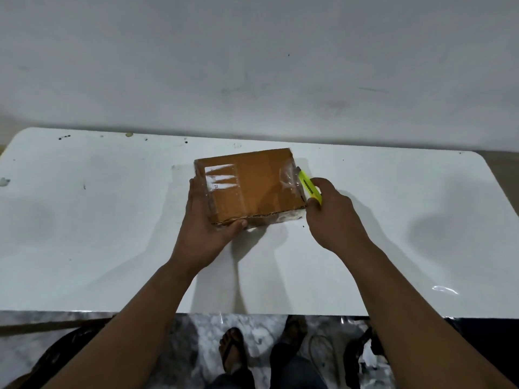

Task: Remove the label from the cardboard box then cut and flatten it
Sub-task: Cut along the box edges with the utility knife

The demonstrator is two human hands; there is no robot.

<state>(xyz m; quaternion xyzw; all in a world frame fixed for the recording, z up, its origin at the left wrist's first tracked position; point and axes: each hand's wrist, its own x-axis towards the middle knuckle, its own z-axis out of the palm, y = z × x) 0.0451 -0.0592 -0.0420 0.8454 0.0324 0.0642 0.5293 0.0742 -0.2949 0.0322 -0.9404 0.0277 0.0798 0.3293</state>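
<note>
the cardboard box (254,183) lay flat near the middle of the white worktop (84,220), closer to its far edge, with its broad top face up. the left hand (203,223) gripped the box's near-left corner, fingers along the left side and thumb pressed against the near edge; this looked like a bracing hold, meant to stop the box sliding under the blade's push. the right hand (332,217) was closed around a yellow utility knife (309,188), its front end touching the right edge of the box, where shiny clear tape (289,179) wrapped over the corner. that placement suggested the cut was aimed at the taped seam on that side. whether the blade was out could not be told.

a pale label (223,178) under glossy film was on the left part of the top face, so by the look of it the label step was not finished, though glare hid much of it.

the box was shut, its flaps down; nothing of its inside showed, so whether it held anything could not be judged.
</note>
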